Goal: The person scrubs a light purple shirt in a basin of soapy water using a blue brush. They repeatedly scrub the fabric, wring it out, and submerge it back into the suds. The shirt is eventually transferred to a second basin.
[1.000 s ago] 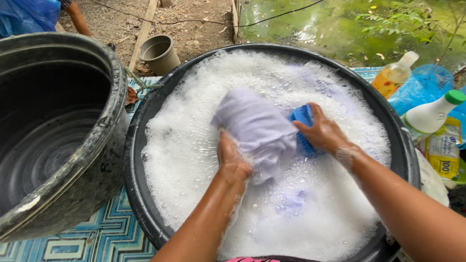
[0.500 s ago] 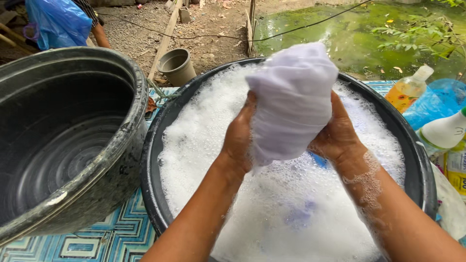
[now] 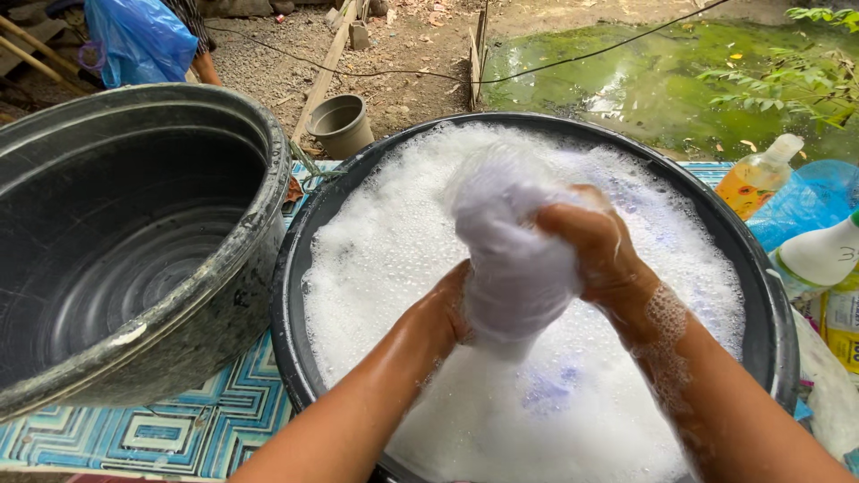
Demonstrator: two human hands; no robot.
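Hands: both grip one bundle of white cloth [image 3: 519, 259] held up above the suds; the right hand [image 3: 595, 250] is clenched over its upper right side, the left hand [image 3: 445, 309] is pressed against its lower left, fingers mostly hidden behind the fabric.
Wash basin: a large round black tub [image 3: 295, 268] filled edge to edge with white foam [image 3: 385, 241]; the cloth sits over its middle, so drips should fall back inside.
Empty basin: a second dark tub [image 3: 134, 241] stands just beside it on the left, on a blue patterned mat [image 3: 206, 429].
Technique, as judged: squeezing works best with the two fists close together, turning against one another, and the bundle kept low over the foam so that nothing splashes onto the mat.
Cloth, appearance: white, soaked, bunched into a rounded lump that narrows to a wrung tail below the hands; its surface is slick and faintly blurred.
Forearms: wet, with lather clinging to the right wrist.
Bottles: an orange-filled bottle [image 3: 756, 174] and a white bottle [image 3: 819, 255] stand at the right rim, well apart from the hands.
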